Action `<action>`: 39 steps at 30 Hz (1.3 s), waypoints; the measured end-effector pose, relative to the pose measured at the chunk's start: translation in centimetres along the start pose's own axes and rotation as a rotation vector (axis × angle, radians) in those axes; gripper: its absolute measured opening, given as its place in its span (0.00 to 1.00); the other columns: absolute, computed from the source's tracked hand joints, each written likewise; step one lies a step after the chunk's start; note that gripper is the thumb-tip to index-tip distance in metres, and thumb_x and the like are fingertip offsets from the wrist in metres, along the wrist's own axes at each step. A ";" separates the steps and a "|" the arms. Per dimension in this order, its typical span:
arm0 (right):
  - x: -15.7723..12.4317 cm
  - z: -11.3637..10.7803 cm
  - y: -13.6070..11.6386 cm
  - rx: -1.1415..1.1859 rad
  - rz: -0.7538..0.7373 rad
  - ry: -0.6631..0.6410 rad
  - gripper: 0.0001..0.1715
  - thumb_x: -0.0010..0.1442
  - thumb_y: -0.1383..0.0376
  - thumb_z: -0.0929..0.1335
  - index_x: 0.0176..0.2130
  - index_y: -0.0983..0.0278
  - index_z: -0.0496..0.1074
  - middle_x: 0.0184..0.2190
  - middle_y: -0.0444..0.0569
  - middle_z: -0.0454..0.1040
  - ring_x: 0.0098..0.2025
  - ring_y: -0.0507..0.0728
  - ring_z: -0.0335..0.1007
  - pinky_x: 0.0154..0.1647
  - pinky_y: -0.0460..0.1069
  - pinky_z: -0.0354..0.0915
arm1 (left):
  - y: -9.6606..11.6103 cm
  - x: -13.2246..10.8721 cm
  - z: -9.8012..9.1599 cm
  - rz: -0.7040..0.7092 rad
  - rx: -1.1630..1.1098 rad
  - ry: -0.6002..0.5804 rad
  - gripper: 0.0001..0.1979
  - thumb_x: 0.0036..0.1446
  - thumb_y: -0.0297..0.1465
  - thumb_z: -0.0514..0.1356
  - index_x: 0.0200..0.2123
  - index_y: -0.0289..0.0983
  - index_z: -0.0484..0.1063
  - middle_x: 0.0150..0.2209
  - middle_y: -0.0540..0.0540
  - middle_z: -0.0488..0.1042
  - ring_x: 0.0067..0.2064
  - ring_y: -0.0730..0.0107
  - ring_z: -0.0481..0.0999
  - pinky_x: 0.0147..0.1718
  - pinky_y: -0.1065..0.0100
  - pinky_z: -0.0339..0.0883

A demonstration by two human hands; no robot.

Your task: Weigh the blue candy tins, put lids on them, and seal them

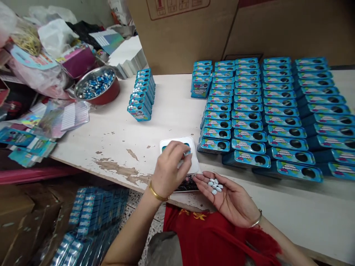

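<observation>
Several smooth, oval white pellets (215,186) lie in the right hand (231,201).

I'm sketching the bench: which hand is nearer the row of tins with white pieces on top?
Left. The left hand, over the white scale, is in front and to the right of the row of tins; the right hand, palm up, is farther off to the right.
</observation>
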State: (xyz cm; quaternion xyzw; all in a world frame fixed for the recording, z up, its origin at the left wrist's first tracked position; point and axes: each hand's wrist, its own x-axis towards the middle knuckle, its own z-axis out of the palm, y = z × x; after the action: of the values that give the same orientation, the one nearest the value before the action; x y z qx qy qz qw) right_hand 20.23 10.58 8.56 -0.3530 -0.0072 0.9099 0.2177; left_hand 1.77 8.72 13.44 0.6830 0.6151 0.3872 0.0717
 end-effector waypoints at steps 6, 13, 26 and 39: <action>-0.2 -0.8 -0.5 -0.013 -0.022 0.055 0.12 0.54 0.67 0.68 0.39 0.68 0.75 0.40 0.56 0.79 0.43 0.58 0.76 0.41 0.48 0.73 | -1.7 0.3 -1.1 -0.008 0.120 -0.022 0.08 0.60 0.29 0.58 0.42 0.36 0.71 0.39 0.44 0.71 0.40 0.69 0.71 0.39 0.65 0.69; -0.8 -1.9 -1.0 -0.137 -0.061 0.149 0.12 0.51 0.65 0.74 0.38 0.65 0.75 0.25 0.46 0.74 0.24 0.48 0.67 0.21 0.41 0.66 | -3.3 -1.5 -4.7 -0.161 0.218 0.226 0.06 0.59 0.29 0.59 0.39 0.38 0.74 0.37 0.47 0.73 0.39 0.72 0.72 0.34 0.69 0.67; -1.0 -2.3 -0.9 -0.233 -0.018 0.174 0.21 0.45 0.62 0.76 0.40 0.67 0.76 0.29 0.48 0.73 0.28 0.49 0.67 0.26 0.41 0.65 | -5.3 -3.7 -4.6 -0.241 0.206 0.205 0.05 0.60 0.31 0.58 0.38 0.37 0.74 0.36 0.47 0.73 0.38 0.73 0.72 0.33 0.69 0.66; 1.0 6.9 -4.2 -1.069 -0.300 -0.183 0.25 0.59 0.53 0.67 0.48 0.68 0.71 0.19 0.37 0.57 0.18 0.45 0.47 0.18 0.44 0.44 | -5.8 -3.9 -3.9 -0.209 0.127 0.190 0.06 0.60 0.29 0.58 0.39 0.37 0.74 0.36 0.46 0.74 0.40 0.71 0.72 0.34 0.69 0.67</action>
State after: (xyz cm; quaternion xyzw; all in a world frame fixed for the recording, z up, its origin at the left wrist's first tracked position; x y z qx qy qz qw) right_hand 16.74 15.75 13.82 -0.3291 -0.5362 0.7657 0.1339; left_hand -5.03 5.11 11.07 0.5785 0.7104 0.4008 0.0097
